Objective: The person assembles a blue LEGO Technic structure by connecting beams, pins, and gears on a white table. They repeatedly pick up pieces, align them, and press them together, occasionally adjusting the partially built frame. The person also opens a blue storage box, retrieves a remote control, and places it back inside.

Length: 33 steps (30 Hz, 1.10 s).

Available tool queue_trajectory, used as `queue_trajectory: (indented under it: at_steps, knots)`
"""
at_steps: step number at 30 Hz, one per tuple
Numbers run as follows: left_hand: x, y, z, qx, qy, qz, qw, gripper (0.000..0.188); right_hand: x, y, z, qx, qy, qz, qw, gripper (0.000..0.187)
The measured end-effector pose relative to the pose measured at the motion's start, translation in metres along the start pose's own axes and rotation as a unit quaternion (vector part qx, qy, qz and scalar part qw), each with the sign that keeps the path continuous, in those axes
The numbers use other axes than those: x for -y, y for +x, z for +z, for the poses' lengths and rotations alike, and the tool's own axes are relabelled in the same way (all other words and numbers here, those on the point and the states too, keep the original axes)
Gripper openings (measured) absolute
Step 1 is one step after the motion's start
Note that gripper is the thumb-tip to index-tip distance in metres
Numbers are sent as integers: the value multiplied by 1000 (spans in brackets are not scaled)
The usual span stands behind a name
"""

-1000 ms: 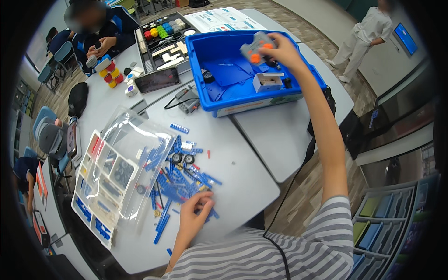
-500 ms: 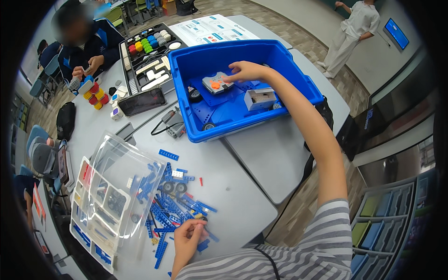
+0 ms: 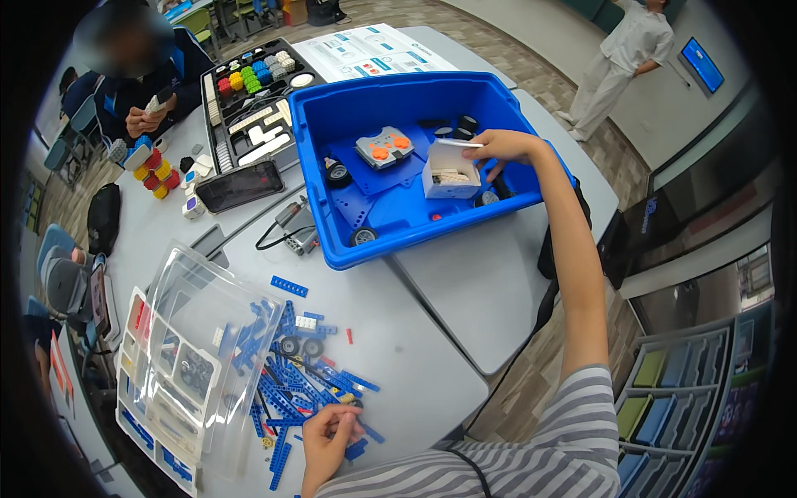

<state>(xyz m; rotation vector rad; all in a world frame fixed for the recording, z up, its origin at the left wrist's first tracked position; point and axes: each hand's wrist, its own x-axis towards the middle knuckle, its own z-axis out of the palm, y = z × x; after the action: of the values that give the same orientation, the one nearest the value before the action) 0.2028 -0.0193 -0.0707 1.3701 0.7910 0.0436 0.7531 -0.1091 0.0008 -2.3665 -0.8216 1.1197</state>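
Note:
My right hand (image 3: pixel 508 151) reaches into the blue bin (image 3: pixel 383 246) and pinches the raised flap of a small white box (image 3: pixel 448 184). Pale pieces show inside that box. To its left, a grey controller with orange knobs (image 3: pixel 384 148) lies on blue plates, with a black wheel (image 3: pixel 336 175) beside it. At the near edge of the table my left hand (image 3: pixel 330 436) is closed, fingertips together by a small dark piece; what it holds, if anything, I cannot make out. Around it spreads a pile of blue building beams (image 3: pixel 282 397) with two wheels (image 3: pixel 300 346).
A clear plastic lid (image 3: pixel 220 332) leans over a white sorting tray (image 3: pixel 133 378) at left. A phone (image 3: pixel 239 186), a grey motor with cable (image 3: pixel 297 232) and a black parts case (image 3: pixel 290 153) lie farther back. Another person (image 3: pixel 145 95) handles pieces across the table.
My right hand has moved right from above the controller to the white box, whose flap now stands raised in its fingers. My left hand stays by the pile.

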Motion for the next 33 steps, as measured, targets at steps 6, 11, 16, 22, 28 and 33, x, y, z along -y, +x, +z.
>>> queue_trajectory:
  at_steps: [6,11,16,22,28,33]
  knots:
    - [-2,-1,0,0,-5,-26,1000,17,-11,9,-14,-175,30,-109,978,36]
    - [-4,-1,0,-5,14,-37,999,17,-11,13,-17,-275,54,-228,932,28]
    - [-5,-1,-1,3,0,-20,1000,17,-9,13,-17,-323,40,-267,907,26]
    - [2,-1,-1,3,-37,-46,998,17,-23,15,-29,-472,42,-196,859,26]
    - [2,-3,-2,7,-18,-21,1000,18,-29,7,-21,-245,8,-178,953,24]
    - [0,-1,-2,8,-17,-21,1000,18,-14,-4,-6,-85,-13,-138,987,26]
